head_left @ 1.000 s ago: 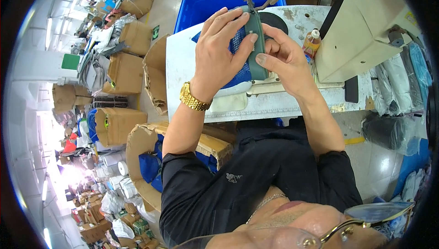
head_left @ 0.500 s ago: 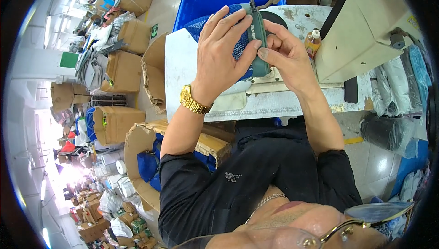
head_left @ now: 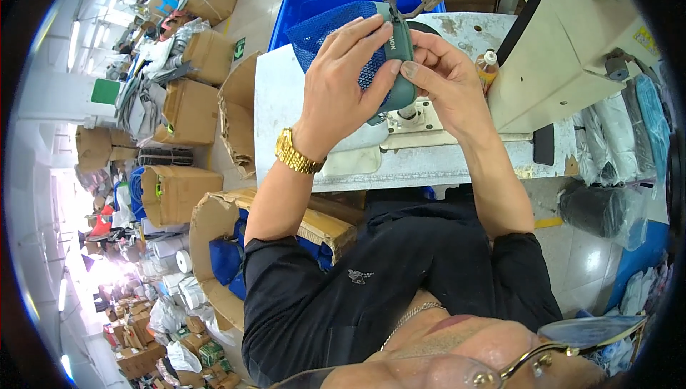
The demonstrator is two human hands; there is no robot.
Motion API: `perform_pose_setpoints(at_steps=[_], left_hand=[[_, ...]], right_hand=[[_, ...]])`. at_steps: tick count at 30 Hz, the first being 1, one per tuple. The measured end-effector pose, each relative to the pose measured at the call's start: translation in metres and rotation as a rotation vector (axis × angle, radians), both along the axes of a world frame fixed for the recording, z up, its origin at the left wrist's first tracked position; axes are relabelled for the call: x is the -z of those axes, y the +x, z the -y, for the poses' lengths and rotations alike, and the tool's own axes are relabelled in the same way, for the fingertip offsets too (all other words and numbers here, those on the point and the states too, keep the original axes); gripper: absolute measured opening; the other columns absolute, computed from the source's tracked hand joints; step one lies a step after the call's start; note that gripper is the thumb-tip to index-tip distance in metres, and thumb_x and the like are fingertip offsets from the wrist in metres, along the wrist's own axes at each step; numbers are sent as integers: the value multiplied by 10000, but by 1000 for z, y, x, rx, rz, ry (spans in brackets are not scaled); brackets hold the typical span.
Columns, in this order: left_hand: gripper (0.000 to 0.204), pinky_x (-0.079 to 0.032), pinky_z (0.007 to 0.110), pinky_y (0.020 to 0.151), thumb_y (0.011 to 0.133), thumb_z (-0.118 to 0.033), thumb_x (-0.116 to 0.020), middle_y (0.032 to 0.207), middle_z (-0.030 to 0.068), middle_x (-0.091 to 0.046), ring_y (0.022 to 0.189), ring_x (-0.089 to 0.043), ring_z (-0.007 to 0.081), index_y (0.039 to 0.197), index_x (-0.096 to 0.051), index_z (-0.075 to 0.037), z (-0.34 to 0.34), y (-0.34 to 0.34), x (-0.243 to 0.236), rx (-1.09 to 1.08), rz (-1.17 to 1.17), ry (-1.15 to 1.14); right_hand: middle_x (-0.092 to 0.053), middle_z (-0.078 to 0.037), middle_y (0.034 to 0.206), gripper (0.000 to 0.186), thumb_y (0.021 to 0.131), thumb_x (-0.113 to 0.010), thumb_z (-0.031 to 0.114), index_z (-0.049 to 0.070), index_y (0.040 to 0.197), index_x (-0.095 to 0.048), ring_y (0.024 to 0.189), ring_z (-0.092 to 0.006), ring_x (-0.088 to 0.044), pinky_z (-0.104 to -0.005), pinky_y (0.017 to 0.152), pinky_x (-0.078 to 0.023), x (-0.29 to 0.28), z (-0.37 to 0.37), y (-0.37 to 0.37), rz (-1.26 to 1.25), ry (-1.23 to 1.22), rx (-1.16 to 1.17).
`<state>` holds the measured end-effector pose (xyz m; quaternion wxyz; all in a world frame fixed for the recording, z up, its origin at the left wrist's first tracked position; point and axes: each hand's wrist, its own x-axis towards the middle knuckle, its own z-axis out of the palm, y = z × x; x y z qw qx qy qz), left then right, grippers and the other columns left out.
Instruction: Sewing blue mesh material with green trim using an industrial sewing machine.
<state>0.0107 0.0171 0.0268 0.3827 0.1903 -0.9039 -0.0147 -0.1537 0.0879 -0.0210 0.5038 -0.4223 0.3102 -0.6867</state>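
A blue mesh fabric piece (head_left: 314,34) with a grey-green band (head_left: 401,47) along its right side lies under the head of a sewing machine (head_left: 550,53). The band's far end is by the needle area. My left hand (head_left: 351,60) rests over the mesh, its fingers stretched forward and side by side, the thumb against the band, holding the piece. From the other side my right hand (head_left: 449,81) pinches the band's edge between its thumb and curled fingers. My hands hide much of the piece. The metal machine plate (head_left: 414,119) shows just below the band.
Behind the worn white table (head_left: 286,124) stands a blue plastic bin (head_left: 296,3). A small bottle with orange contents (head_left: 488,67) stands close to my right hand. At my left, an open cardboard box (head_left: 207,228) holds blue pieces. Wrapped rolls (head_left: 597,210) lie at the right.
The mesh piece and its band have shifted a little away from me and turned slightly. More mesh spreads out left of my left hand, and more machine plate shows. Both hands keep their hold.
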Motion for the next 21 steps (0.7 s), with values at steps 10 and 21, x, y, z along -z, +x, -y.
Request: perform_pose_setpoints(at_steps=[10,21], left_hand=[[365,-497,388,928,844,-199,-702,1240,161,-630,1104,-616,311,1153,-673,-7,0,-2,1,-3,-18,29],[395,-482,399,975,833,-214,-719,1261,144,-624,1153,-593,334,1174,-667,-21,-14,5,1,-36,26,20]], right_hand=[[-636,26,864,331,917,-663,107,31,1232,-601,739,-37,-593,-182,612,-485,4,3,-3,66,7,-27],[-638,10,851,330,915,-671,112,7,1220,-603,734,-49,-603,-187,613,-514,8,5,-1,41,-27,-40]])
